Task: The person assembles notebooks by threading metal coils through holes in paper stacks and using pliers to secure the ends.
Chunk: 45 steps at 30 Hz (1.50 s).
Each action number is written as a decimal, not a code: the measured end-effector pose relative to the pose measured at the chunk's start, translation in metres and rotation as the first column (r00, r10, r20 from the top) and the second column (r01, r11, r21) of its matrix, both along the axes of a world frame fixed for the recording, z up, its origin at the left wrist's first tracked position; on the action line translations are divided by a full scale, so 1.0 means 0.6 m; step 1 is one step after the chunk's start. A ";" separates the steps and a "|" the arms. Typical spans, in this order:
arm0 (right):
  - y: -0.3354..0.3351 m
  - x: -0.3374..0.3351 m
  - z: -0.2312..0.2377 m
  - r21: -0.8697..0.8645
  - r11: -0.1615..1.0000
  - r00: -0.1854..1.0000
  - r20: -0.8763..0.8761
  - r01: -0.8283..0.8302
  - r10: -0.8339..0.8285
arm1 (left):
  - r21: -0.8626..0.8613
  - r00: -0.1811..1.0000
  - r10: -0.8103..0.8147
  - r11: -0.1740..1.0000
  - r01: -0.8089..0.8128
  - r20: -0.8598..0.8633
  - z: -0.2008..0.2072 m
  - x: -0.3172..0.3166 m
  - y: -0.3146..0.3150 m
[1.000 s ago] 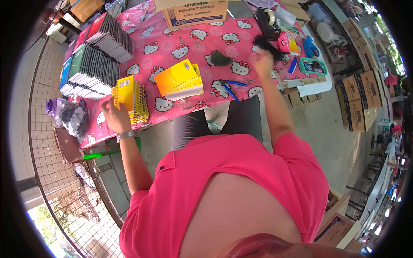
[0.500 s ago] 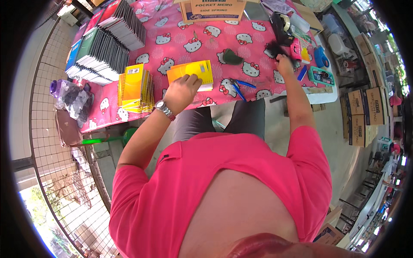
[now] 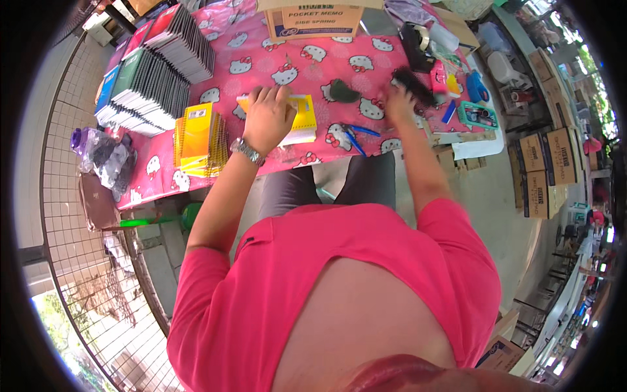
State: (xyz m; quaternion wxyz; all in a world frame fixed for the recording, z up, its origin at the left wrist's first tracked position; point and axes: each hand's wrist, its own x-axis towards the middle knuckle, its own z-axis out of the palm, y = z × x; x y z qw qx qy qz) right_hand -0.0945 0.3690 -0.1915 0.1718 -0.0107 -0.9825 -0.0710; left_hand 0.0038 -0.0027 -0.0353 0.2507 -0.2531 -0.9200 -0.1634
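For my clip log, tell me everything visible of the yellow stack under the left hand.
The yellow stack has a bright yellow cover and white page edges on the side nearest the person; it looks like paper with card covers. It lies on the pink patterned tablecloth, between the coil-bound yellow notebooks and the blue-handled pliers. The left grip covers much of its top, hiding further detail; whether it grasps or merely rests is unclear.

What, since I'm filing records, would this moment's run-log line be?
left hand: on yellow notebooks | right hand: beside black bundle, contact unclear | pliers: on tablecloth
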 end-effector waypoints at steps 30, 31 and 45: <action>-0.258 0.129 0.262 -0.740 0.213 0.639 -0.355 -0.638 0.683 | 0.074 0.999 -0.041 0.996 0.041 0.002 0.011 -0.011 -0.006; -0.254 0.128 0.262 -0.745 0.200 0.629 -0.351 -0.636 0.694 | 0.072 0.999 -0.044 0.996 0.043 0.012 0.011 -0.011 -0.006; -0.223 0.038 0.204 -0.901 0.396 0.799 0.104 -0.176 0.592 | -0.076 0.993 -0.031 0.996 0.039 0.113 0.025 0.009 -0.001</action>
